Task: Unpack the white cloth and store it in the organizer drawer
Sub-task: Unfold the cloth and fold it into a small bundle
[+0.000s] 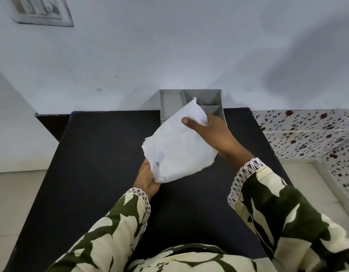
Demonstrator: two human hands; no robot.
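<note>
A white packet (177, 148), crinkled like a wrapper around the cloth, hangs above the black table (103, 154). My right hand (210, 132) grips its far upper end, thumb across the front. My left hand (147, 178) holds its near lower corner from underneath. Behind the packet, against the wall, sits the grey organizer drawer (171, 103), open on top with several divided compartments; the packet hides its near right part. I cannot tell wrapper from cloth.
A pale wall (169, 55) rises right behind the table's far edge. A floral-patterned surface (310, 134) lies to the right, and a light floor (18, 193) to the left. My patterned sleeves cover the table's near edge.
</note>
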